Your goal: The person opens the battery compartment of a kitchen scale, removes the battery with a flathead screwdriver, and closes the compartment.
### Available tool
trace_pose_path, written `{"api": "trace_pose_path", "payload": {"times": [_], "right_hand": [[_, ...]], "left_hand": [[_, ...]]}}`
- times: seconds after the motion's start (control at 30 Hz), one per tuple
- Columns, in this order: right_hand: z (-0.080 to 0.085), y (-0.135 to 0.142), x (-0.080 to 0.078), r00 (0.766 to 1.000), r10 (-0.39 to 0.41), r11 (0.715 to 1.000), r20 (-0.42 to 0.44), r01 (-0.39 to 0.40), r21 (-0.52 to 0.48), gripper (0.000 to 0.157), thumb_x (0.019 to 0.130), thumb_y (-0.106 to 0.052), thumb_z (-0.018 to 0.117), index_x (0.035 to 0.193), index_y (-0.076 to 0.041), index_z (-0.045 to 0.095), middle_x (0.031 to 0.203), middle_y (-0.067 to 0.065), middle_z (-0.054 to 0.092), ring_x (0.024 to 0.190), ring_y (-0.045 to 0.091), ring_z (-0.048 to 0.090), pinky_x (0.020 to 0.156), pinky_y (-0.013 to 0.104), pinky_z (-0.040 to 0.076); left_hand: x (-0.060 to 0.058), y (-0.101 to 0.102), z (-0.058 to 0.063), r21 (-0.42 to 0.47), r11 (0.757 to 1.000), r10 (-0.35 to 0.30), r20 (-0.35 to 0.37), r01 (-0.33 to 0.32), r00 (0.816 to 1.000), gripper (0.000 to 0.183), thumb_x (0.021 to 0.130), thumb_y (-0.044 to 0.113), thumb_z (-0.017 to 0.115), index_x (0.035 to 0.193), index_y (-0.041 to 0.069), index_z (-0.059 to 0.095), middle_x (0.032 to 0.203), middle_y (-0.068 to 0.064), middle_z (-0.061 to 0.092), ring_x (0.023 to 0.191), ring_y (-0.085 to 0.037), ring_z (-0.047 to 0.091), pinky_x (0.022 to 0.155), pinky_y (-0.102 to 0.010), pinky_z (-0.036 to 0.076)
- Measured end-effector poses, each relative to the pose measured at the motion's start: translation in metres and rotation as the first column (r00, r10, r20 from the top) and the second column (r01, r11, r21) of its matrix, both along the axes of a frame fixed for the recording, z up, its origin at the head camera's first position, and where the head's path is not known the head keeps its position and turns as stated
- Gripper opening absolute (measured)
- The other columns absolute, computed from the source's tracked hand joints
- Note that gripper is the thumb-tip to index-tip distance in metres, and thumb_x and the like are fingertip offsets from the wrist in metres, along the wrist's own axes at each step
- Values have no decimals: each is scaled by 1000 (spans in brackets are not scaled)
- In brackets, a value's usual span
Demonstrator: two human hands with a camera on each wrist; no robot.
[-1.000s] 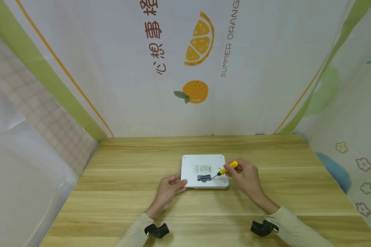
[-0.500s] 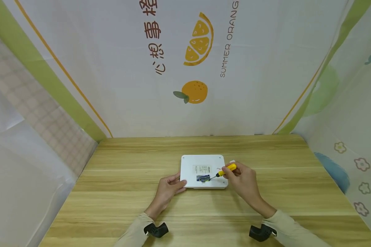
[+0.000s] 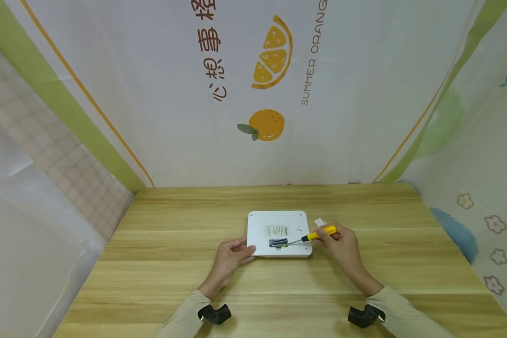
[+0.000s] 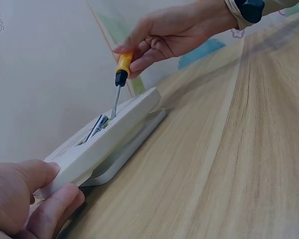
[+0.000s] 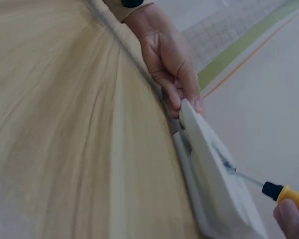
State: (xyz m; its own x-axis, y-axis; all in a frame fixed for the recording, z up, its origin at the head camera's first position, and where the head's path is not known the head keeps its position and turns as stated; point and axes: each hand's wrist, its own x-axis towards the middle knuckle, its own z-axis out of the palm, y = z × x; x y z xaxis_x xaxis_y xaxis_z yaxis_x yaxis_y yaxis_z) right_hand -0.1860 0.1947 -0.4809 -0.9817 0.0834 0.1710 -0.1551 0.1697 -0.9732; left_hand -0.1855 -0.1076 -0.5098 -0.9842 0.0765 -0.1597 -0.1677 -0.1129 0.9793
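Note:
A white flat device (image 3: 277, 219) with rounded corners lies label side up, its battery compartment uncovered. Blue batteries (image 3: 278, 242) sit in that compartment; in the left wrist view one end stands raised. My left hand (image 3: 231, 255) grips the device's near left corner, thumb on top and fingers below. In my right hand (image 3: 338, 244) is a yellow-handled screwdriver (image 3: 329, 230), pinched by thumb and fingers. The metal shaft (image 4: 116, 102) slants down, with its tip at the right end of the batteries. A small white piece (image 3: 319, 222) shows just behind the right hand's fingers.
Everything is on a wood-grain table (image 3: 186, 216). A white printed cloth (image 3: 342, 141) hangs behind its back edge, with more cloth at both sides. Under the device, a white plate (image 4: 132, 152) lies against the table.
My right hand has shifted slightly right, and the screwdriver now lies at a flatter angle, its tip still at the batteries. The white piece has come into view. My left hand keeps its place.

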Motion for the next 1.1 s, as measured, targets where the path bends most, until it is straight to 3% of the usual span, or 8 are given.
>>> {"api": "trace_pose_path", "payload": {"times": [0.17,0.27,0.4,0.8,0.97,1.1], "right_hand": [[-15,8,-2,997,29,990,73,-18,-143,33,100,-8,67,113,22,61,93,12,77,81,17,76,77,30,66],[-24,10,-2,989,46,966,143,-8,-259,41,101,-7,65,121,26,53,94,5,76,84,14,75,83,29,65],[-32,10,0,981,69,941,183,-3,-340,46,102,-8,64,126,27,48,96,4,73,88,13,75,87,28,64],[-39,12,-3,976,114,888,187,-16,-459,35,101,-4,64,118,24,53,102,9,66,91,15,74,89,27,63],[-37,8,-4,968,118,877,223,4,-480,29,101,-2,62,117,22,55,105,11,63,94,16,72,91,28,63],[-33,10,-2,955,119,859,273,39,-511,33,103,-2,58,125,22,50,106,11,64,94,15,73,94,28,62]], "left_hand": [[0,2,0,-6,1000,7,-5,-7,1000,53,91,-6,72,139,-15,51,105,-23,63,85,-16,70,82,-31,66],[0,1,0,-2,1000,6,-7,-6,1000,53,91,-7,72,139,-16,51,104,-22,64,85,-16,70,82,-31,66],[0,1,0,-6,1000,6,-8,-6,1000,53,91,-7,72,138,-16,51,104,-23,64,85,-15,70,81,-30,66],[-1,2,-1,-23,1000,6,-33,-7,999,54,91,-3,73,139,-16,50,109,-28,64,88,-16,71,82,-29,66],[0,1,1,-16,999,27,-16,-28,1000,53,91,-4,73,139,-14,52,110,-27,64,88,-16,71,82,-29,66],[1,2,0,-5,999,34,-5,-34,999,52,91,-5,73,139,-14,52,107,-24,63,85,-14,70,81,-29,66]]}}
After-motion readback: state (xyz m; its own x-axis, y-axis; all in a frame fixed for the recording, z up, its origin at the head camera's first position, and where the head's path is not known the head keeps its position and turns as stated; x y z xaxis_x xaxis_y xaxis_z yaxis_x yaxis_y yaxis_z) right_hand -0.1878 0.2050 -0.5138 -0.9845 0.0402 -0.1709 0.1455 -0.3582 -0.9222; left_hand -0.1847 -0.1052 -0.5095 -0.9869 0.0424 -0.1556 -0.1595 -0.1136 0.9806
